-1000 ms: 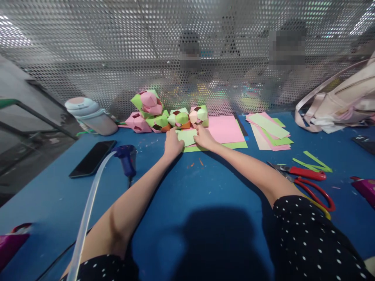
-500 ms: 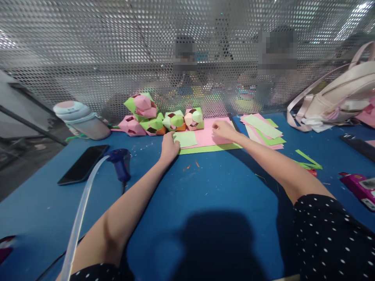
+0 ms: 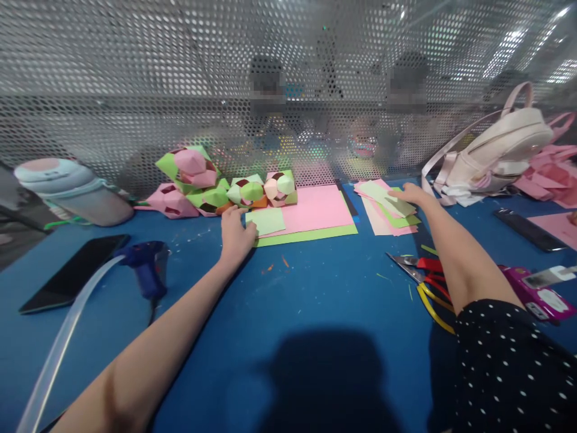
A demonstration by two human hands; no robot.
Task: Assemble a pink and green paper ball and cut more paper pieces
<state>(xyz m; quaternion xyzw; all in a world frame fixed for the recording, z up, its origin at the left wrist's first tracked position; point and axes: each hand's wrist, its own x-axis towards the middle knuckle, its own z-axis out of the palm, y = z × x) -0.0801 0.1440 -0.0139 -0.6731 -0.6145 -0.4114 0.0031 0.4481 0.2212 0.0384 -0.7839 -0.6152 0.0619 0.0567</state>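
Half-curled left hand [image 3: 238, 237] touches mint sheet [image 3: 267, 221], nine o'clock; half-closed right hand [image 3: 412, 194] at paper strips [image 3: 390, 206], two o'clock; both grips unclear.

From where I operate, this looks like a craft workshop: a blue bench [image 3: 311, 294] with coloured paper [image 3: 315, 207], a glue gun [image 3: 148, 270] left, scissors [image 3: 412, 273] right, and people [image 3: 267, 111] beyond a perforated metal screen [image 3: 171, 66].

Right sleeve [image 3: 505, 355] — black, white-dotted, short
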